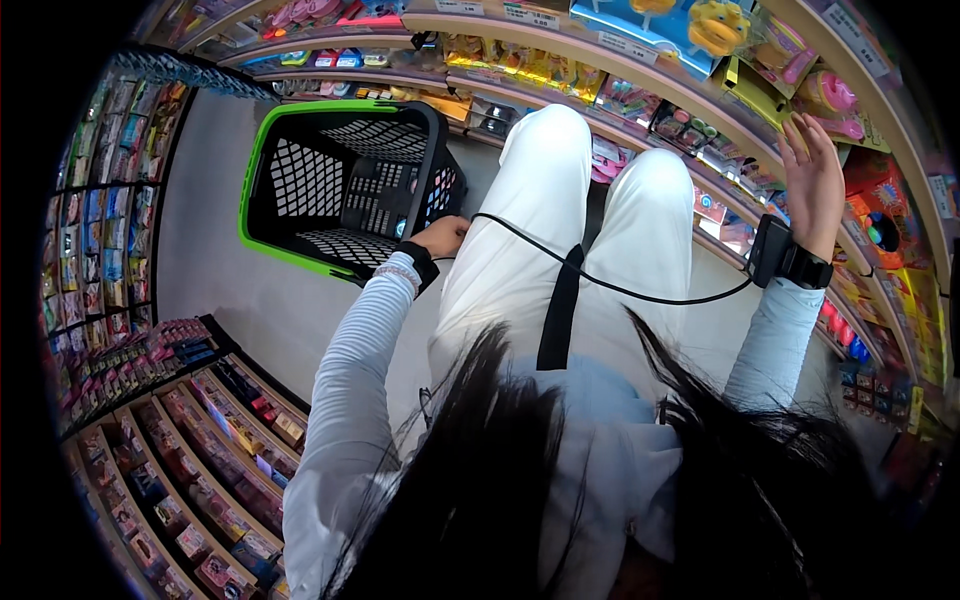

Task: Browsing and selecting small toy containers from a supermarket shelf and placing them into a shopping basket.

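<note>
My left hand [444, 237] is beside my left knee, next to the black plastic shopping basket [382, 195] with a green rim; its fingers are partly hidden, so its hold cannot be made out. The basket stands on the grey floor, its opening facing left. My right hand [814, 176] is raised at the shelves on the right, fingers apart, with nothing in it. Its fingertips are by a yellow package [757, 94] and a pink toy in clear packaging [829, 94]. A black cable [637, 294] runs across my lap to a device on my right wrist.
Curved-looking shelves [525, 79] of packaged toys span the front and right. A red box [881, 217] with a round opening is below my right hand's shelf area. At left hangs a rack of small packets [112, 210]; tiered display shelves [202, 465] are at lower left.
</note>
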